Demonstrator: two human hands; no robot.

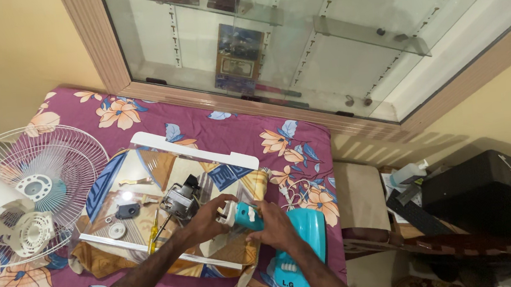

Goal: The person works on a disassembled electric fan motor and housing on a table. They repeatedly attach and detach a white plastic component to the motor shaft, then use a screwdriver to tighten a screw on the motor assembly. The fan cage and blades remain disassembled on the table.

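Two hands grip a teal-and-white fan part (pixel 245 215) over a patterned mat (pixel 146 173) on a floral bed.
Left hand (pixel 210 219) and right hand (pixel 274 225) both clasp it; a small motor (pixel 180 202), yellow screwdriver (pixel 153 232) and white fan guard (pixel 52 169) lie to the left.

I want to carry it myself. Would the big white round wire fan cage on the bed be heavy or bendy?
The white round wire fan cage is probably light, since it is thin wires with open gaps. It may flex a little when lifted by one edge. Lying flat on the flowered purple bedspread, it seems unlikely to roll.
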